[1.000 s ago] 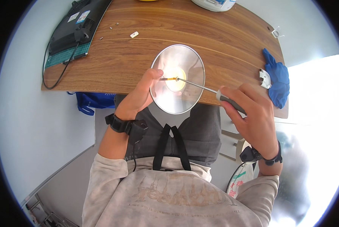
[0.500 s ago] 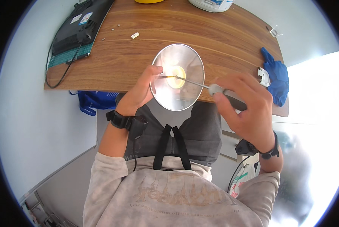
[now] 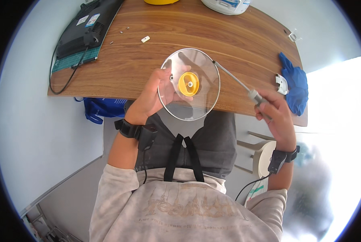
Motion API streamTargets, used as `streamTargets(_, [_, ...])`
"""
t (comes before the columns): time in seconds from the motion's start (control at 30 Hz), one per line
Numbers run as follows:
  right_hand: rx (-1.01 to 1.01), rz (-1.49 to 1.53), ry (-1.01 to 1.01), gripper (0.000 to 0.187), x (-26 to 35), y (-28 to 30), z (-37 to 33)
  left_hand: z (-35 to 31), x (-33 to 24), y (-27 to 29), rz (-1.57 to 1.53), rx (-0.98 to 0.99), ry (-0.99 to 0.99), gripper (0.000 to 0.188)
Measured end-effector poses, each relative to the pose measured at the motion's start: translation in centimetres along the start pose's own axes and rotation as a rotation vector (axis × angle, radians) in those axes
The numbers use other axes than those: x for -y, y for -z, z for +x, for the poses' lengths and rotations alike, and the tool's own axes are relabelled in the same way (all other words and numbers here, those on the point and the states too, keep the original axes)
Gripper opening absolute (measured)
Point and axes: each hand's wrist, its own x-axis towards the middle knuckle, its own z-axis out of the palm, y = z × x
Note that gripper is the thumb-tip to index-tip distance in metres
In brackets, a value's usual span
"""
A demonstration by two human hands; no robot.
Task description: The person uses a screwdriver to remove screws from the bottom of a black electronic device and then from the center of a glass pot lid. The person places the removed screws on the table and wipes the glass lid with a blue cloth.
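A round glass lid (image 3: pixel 204 90) with a metal rim is held up over the table's front edge by my left hand (image 3: pixel 150 90), thumb at its left side and fingers behind the glass. In its middle is a yellow knob (image 3: pixel 184 89) with a screw (image 3: pixel 190 84) at the centre, and a small metal-ringed vent hole (image 3: pixel 171 77) lies near the thumb. My right hand (image 3: pixel 278 115) is closed around the handle of a screwdriver (image 3: pixel 235 78). Its dark tip points up and left, at the lid's upper right rim; whether it touches cannot be made out.
On the wooden table (image 3: pixel 245 44) are a black electronic device (image 3: pixel 84 36) on a green mat (image 3: pixel 57 64), a small white piece (image 3: pixel 145 39), a blue cloth (image 3: pixel 295 86) and a white plastic part (image 3: pixel 282 84). A white appliance (image 3: pixel 229 5) stands at the back. A pale stool (image 3: pixel 264 157) is below right.
The screwdriver's tip has left the screw at the lid's centre and swung up and right to the rim. My right hand has moved right and down. The lid has barely moved.
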Motion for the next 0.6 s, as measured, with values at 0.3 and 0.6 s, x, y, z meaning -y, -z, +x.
streamTargets(0.3, [-0.191, -0.666, 0.161, 0.027, -0.6, -4.3, -1.9, -0.2, 0.4, 1.0, -0.016, 0.024, 0.019, 0.065])
streamTargets(0.6, [-0.139, -0.569, 0.144, 0.026, -0.4, -4.7, -2.8, -0.1, 0.8, 0.9, 0.027, 0.022, 0.0, 0.066])
